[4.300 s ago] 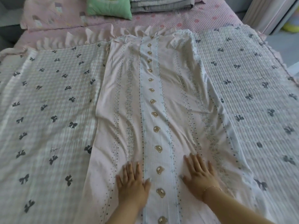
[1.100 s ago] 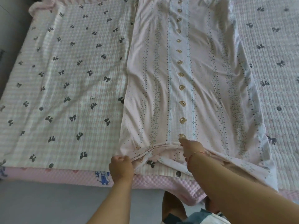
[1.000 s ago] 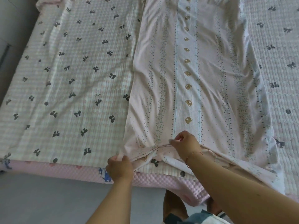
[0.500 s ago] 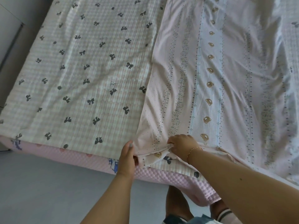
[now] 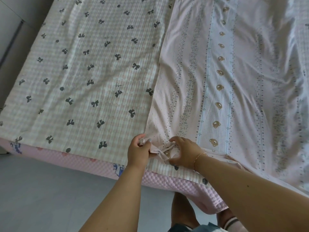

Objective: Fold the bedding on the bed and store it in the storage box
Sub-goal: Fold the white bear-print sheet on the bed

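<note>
Both hands have gathered the near-left corner of the pink bear-print sheet (image 5: 217, 81), lying soft and limp on the bow-print quilt (image 5: 83, 72), left hand (image 5: 138, 152) and right hand (image 5: 184, 152) fingers curled pinching bunched hem; grip corners when lifting.

At the foot edge of the bed (image 5: 175, 183), the left hand (image 5: 138, 152) and right hand (image 5: 184, 152) each grip the bunched near corner of the pink bear-print sheet (image 5: 217, 91), which lies on the bow-print quilt (image 5: 87, 76).
</note>
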A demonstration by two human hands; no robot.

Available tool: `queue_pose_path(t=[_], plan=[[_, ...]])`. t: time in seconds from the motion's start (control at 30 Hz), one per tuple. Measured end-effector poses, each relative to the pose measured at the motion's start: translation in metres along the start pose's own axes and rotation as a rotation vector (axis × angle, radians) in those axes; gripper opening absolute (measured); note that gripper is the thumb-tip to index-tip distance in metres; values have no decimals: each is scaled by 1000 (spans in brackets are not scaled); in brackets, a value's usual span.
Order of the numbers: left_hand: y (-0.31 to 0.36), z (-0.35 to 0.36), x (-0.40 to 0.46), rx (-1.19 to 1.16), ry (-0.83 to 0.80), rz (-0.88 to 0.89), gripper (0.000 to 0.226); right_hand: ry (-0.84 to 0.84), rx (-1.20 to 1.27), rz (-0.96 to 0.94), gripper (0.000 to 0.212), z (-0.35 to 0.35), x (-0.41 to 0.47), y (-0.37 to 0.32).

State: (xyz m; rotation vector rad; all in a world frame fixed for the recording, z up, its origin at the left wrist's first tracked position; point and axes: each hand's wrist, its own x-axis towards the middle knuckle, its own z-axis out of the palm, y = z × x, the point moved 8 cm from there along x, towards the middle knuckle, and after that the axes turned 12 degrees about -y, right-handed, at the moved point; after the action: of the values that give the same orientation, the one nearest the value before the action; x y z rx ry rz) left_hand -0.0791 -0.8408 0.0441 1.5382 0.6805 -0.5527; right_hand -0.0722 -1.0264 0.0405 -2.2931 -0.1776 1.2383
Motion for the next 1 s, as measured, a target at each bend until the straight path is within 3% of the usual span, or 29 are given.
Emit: queue_pose_path(t=[0.1, 0.2, 0.3, 0.37, 0.47, 0.63, 0.77, 0.83, 0.93, 1.0], plan=[[3, 11, -2, -89, -5, -7, 20, 15, -68, -20, 92, -1, 1, -9], [4, 13, -3, -170, 12, -20, 17, -14, -124, -30, 84, 0, 4, -14], [6, 8, -3, -205, 48, -26, 14, -67, -153, -31, 41, 2, 6, -17], [9, 3, -3, -205, 72, -25, 14, -99, -39, -7, 13, 2, 10, -16], [13, -8, -2, -119, 130, -17, 14, -223, 210, 10, 24, 13, 14, -21], [18, -15, -2, -3, 163, -12, 8, -344, 286, 29, 19, 27, 13, -26], [15, -16, -8, 113, 197, -11, 9, -512, 724, 109, 30, 51, 6, -15], [17, -18, -13, 259, 237, -11, 10, -501, 701, 116, 29, 53, 5, -7], [13, -17, -23, 415, 307, -33, 14, -398, 655, 141, 13, 46, 3, 8], [2, -18, -31, 415, 396, -150, 31, -358, 673, 188, 16, 43, 0, 21]])
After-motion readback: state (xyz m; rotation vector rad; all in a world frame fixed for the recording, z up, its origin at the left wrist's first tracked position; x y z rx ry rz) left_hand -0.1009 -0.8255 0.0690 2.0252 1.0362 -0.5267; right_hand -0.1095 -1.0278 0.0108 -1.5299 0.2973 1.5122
